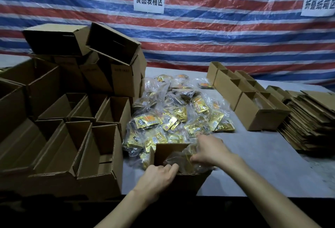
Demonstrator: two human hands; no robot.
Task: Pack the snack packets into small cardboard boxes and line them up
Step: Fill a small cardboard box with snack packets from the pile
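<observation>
A small open cardboard box [163, 153] stands at the table's near edge in front of me. My left hand [156, 178] grips its near rim, fingers curled over the edge. My right hand [210, 151] reaches in from the right and pinches a clear bag of snack packets [183, 162] that lies inside the box. Behind the box a big heap of gold and black snack packets [177, 113] in clear bags covers the middle of the table.
Several empty open boxes [78, 137] crowd the left side, more stacked high behind [112, 50]. A row of boxes [257, 111] lines the right, with a stack of flat cardboard [311, 119] beyond. Grey table [253, 164] shows on the near right.
</observation>
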